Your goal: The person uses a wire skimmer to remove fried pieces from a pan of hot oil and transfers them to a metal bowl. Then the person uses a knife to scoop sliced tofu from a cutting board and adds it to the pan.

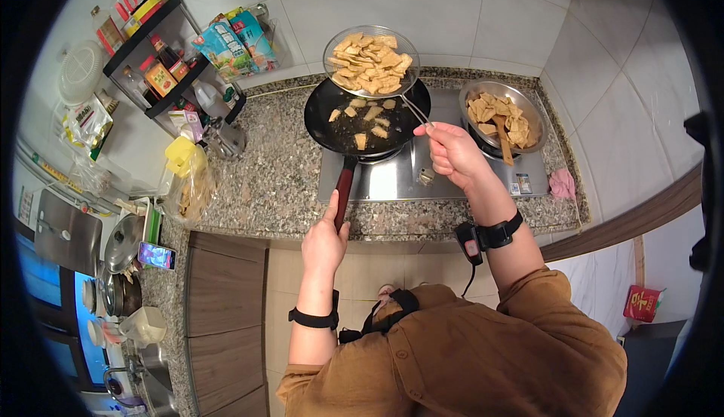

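My left hand [325, 241] grips the dark red handle [345, 188] of a black wok [317, 126] on the left burner. Several golden fried pieces [373, 113] lie in oil in the wok. With my right hand [455, 151] I hold the wire handle of a mesh skimmer [414, 60] above the wok's far edge. Heaped in its basket are flat golden-brown fried slices [370, 63]. To the right, on the other burner, stands a steel bowl [472, 86] of similar slices, with a wooden spatula [503, 140] resting in it.
A steel gas hob [390, 182] is set into the granite counter [266, 174]. At left are a black rack [184, 80] of bottles, a plastic bag [189, 191], a lid [123, 243] and a lit phone [156, 255]. A pink cloth [561, 183] lies right of the hob.
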`<state>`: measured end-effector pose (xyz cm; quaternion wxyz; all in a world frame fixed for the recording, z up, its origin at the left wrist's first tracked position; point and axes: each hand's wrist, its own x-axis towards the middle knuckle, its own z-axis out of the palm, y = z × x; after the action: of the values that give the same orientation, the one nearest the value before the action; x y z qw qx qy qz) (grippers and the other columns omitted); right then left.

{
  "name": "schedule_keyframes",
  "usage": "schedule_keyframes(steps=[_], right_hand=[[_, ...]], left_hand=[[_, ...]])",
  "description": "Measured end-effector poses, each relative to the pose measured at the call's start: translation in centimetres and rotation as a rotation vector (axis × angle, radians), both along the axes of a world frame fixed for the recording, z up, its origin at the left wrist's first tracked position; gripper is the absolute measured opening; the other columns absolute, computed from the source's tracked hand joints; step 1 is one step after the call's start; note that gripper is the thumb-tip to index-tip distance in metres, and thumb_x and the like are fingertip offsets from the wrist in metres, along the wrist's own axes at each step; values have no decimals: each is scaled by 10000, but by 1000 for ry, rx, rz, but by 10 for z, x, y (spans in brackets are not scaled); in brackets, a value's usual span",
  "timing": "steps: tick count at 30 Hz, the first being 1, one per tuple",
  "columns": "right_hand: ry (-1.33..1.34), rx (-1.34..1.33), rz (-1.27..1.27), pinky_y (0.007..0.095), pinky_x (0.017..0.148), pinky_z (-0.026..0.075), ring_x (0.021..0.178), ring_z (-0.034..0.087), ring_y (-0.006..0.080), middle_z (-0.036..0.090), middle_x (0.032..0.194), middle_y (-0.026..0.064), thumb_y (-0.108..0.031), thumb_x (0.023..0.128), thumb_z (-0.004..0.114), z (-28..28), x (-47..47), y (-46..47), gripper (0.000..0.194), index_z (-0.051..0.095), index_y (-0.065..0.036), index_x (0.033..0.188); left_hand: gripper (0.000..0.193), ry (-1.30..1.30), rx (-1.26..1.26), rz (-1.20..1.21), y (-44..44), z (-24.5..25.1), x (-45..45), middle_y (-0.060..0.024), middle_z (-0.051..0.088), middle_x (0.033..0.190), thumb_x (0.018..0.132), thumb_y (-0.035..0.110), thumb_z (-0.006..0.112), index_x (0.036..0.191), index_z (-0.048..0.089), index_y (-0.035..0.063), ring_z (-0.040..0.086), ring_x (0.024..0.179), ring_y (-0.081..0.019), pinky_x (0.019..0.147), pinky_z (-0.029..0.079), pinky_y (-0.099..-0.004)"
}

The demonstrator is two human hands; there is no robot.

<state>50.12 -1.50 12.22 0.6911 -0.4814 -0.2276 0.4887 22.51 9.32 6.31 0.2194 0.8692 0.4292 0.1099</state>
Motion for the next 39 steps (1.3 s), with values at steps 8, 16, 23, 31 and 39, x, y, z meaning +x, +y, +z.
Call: schedule_keyframes(steps=[8,16,23,31,39], right_hand=[[46,-184,2,216,377,187,406,236,23,336,560,-94,-163,1035,458,-18,-8,2,210,591,-2,1058],[-44,-238,-40,224,388,187,414,240,29,350,566,-90,-164,1033,446,-12,2,-5,212,586,-7,1065],[-13,-315,-44,229,393,183,417,238,32,352,570,-89,-150,1034,432,-24,2,-19,215,579,0,1080],[-91,-395,-41,225,396,196,422,238,38,348,571,-87,-169,1037,458,-9,4,-56,223,590,1,1097],[-105,-500,-26,220,392,194,430,227,38,326,571,-92,-184,1039,471,31,13,-103,234,599,-1,1109]], left_hand=[[733,-5,11,-3,3,-2,1,-214,707,849,848,197,704,1507,392,275,695,804,-389,715,559,-486],[733,5,-8,7,3,-5,0,-205,716,871,853,215,700,1508,383,303,698,813,-387,726,565,-486],[732,23,-13,10,4,-3,1,-204,718,894,860,225,697,1511,374,317,701,834,-378,740,567,-482],[735,32,-53,22,2,4,1,-192,723,934,868,196,699,1518,368,284,699,864,-370,779,553,-454],[728,33,-58,12,3,7,1,-187,723,956,867,191,696,1514,376,283,698,878,-367,786,553,-455]])
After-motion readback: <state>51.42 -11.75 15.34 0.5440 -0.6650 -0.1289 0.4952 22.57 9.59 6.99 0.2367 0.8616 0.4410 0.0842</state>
